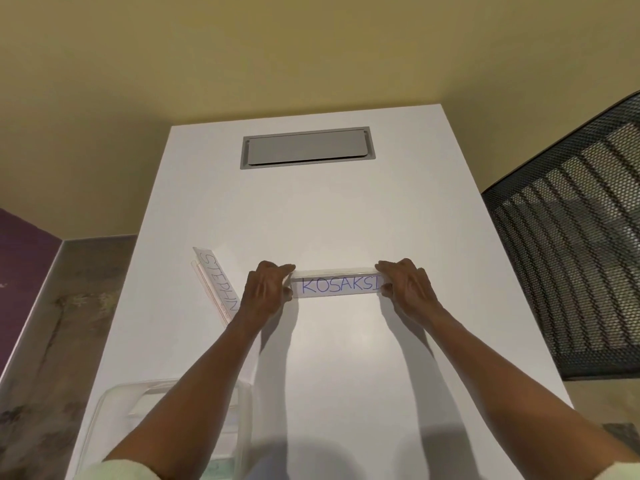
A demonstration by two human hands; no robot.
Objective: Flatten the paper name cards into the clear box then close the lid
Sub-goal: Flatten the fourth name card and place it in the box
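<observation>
A folded paper name card (337, 285) with blue lettering stands in the middle of the white table (346, 358). My left hand (265, 289) pinches its left end and my right hand (405, 287) pinches its right end. A second name card (216, 282) with grey lettering stands at an angle just left of my left hand, apart from it. The clear box (110, 403) sits at the near left of the table, partly hidden under my left forearm; I cannot tell where its lid is.
A grey cable hatch (306, 147) is set into the table's far end. A black mesh chair back (568, 244) stands close to the table's right edge. To the left the table drops off to a mottled floor (52, 341).
</observation>
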